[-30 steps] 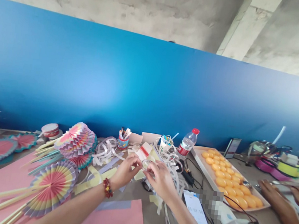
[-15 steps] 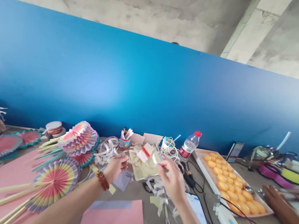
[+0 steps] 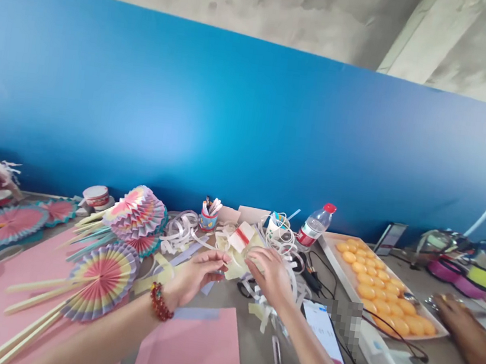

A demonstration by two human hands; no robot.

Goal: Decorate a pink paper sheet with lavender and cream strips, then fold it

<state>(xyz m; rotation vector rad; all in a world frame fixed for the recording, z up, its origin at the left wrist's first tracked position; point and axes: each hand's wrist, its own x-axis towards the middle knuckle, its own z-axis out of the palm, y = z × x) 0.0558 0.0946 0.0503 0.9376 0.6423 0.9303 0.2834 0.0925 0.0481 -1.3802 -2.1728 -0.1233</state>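
My left hand, with a red bead bracelet at the wrist, hangs above the back edge of a pink paper sheet. Its fingers are bent toward the thumb, and a small glossy bit shows there, too small to name. To its right, my right hand has curled fingers pointing left; whatever they may hold is hidden. The hands are apart. Beyond them lie a white card with a red stripe and pale paper scraps. A purple strip lies along the sheet's back edge.
Folded paper fans with sticks cover pink paper at left. A pen cup, curled white strips, a bottle and a phone lie around. At right are a tray of orange balls, cables and another person's hand.
My view has tilted down slightly and turned left. My left hand has moved right, nearer my right hand, and its fingers have spread a little. The other person's hand stays by the tray.
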